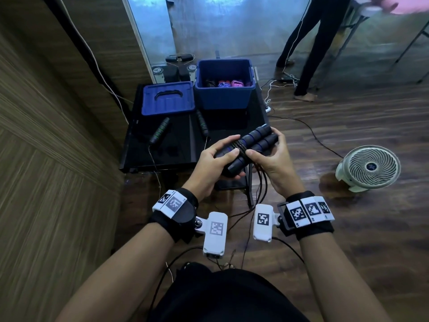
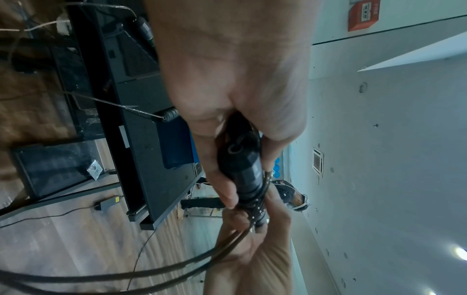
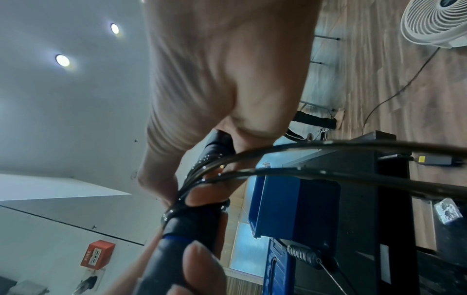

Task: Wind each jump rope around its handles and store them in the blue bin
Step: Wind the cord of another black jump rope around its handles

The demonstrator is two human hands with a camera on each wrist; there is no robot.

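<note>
Gripping the near end of two black handles (image 1: 249,148) laid side by side, the left hand (image 1: 217,162) has its fingers curled over them and its thumb beneath. The right hand (image 1: 271,159) pinches the dark rope (image 1: 241,147) where several turns cross the handles' middle, with its other fingers round their far end. Loose rope strands (image 1: 261,184) hang from the bundle between the wrists. Beyond, on the black table (image 1: 162,156), a second rope's two green-banded handles (image 1: 160,130) lie apart, unwound. Farther back sit the blue lid (image 1: 168,97) on the left and the open blue bin (image 1: 224,83) on the right, with wound pink and purple ropes (image 1: 225,84) inside. A white fan (image 1: 369,168) stands on the floor to the right.
</note>
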